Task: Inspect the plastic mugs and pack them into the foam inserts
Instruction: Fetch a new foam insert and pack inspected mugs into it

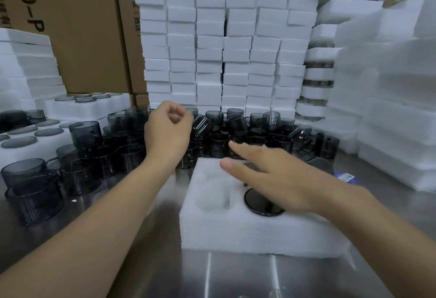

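At the centre of the steel counter (236, 278) lies a white foam insert (247, 234), with one smoke-grey plastic mug (259, 208) seated base-up in its near right pocket and a bare pocket (212, 193) just beside it on the left. Over the insert hovers the right hand (278, 177), its grip released, fingers straight and spread above the seated mug. Beyond the insert's far left corner the left hand (168, 130) reaches over the heap of loose mugs (236, 130), its grip clenched on nothing, thumb against curled fingers. Behind the heap rise stacked foam blocks (210, 42) and cardboard cartons (82, 38); filled inserts (94, 106) sit at far left.
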The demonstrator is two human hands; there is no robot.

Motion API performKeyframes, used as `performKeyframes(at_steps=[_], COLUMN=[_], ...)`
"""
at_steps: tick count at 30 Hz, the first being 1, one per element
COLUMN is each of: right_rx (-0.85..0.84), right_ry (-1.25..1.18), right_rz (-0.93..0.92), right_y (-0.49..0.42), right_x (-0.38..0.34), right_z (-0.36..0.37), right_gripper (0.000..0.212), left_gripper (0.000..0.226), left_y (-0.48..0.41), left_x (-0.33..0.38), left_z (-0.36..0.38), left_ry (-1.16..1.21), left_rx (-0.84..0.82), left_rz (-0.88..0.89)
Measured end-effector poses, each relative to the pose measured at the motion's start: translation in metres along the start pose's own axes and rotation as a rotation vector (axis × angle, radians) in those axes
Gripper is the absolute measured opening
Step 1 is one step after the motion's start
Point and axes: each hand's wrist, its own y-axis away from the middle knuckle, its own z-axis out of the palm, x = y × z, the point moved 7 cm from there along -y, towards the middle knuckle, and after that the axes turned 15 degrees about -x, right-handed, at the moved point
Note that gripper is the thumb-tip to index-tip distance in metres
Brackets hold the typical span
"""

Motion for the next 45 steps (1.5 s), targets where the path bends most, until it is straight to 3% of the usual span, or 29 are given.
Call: performKeyframes(at_steps=[1,3,5,7,11,15,18,21,24,26,29,31,34,37,41,45], right_rx=[0.088,0.300,0.463,0.422,0.119,0.148,0.250,0.479,0.706,0.665,0.581,0.574,0.593,0.703,0.821,0.728], right_ry=[0.011,-0.001,0.012,0.075,-0.006,-0.196,-0.179,-0.209,-0.589,-0.903,-1.078,-1.071,-1.040,-0.769,-0.348,-0.262], right_rz=[-0.018,-0.022,0.111,0.348,0.615,0.664,0.673,0.582,0.217,-0.049,-0.255,-0.341,-0.412,-0.391,-0.367,-0.397], right_y=[0.000,0.004,0.011,0.015,0.019,0.022,0.025,0.028,0.026,0.018,0.008,0.004,0.007,0.019,0.031,0.028], right_x=[0.002,0.019,0.052,0.091,0.138,0.155,0.160,0.157,0.136,0.108,0.068,0.047,0.027,0.019,0.002,-0.009], right_z=[-0.011,-0.035,-0.058,-0.067,-0.051,-0.044,-0.049,-0.061,-0.073,-0.072,-0.059,-0.049,-0.046,-0.053,-0.051,-0.043], right_gripper=[0.103,0.067,0.037,0.026,0.056,0.061,0.057,0.052,0.038,0.028,0.020,0.018,0.018,0.019,0.037,0.060], left_gripper=[0.010,0.012,0.012,0.011,0.009,0.011,0.012,0.012,0.013,0.015,0.040,0.056,0.061,0.060,0.061,0.063], left_y=[0.001,0.004,0.006,0.007,0.007,0.011,0.013,0.013,0.020,0.030,0.044,0.047,0.051,0.056,0.054,0.054], left_x=[-0.002,-0.007,-0.011,-0.011,0.000,0.011,0.017,0.023,0.039,0.051,0.061,0.065,0.074,0.083,0.084,0.079], left_z=[0.002,0.007,0.014,0.019,0.019,0.019,0.022,0.027,0.037,0.049,0.066,0.066,0.056,0.049,0.037,0.034], left_ry=[-0.131,-0.310,-0.433,-0.498,-0.409,-0.345,-0.304,-0.172,-0.091,-0.136,-0.269,-0.275,-0.289,-0.316,-0.243,-0.233], left_rx=[-0.025,-0.089,-0.147,-0.166,-0.111,-0.089,-0.106,-0.130,-0.211,-0.304,-0.424,-0.420,-0.315,-0.196,-0.076,-0.030], left_rz=[0.023,0.059,0.078,0.094,0.157,0.210,0.233,0.230,0.303,0.401,0.510,0.550,0.642,0.720,0.716,0.674])
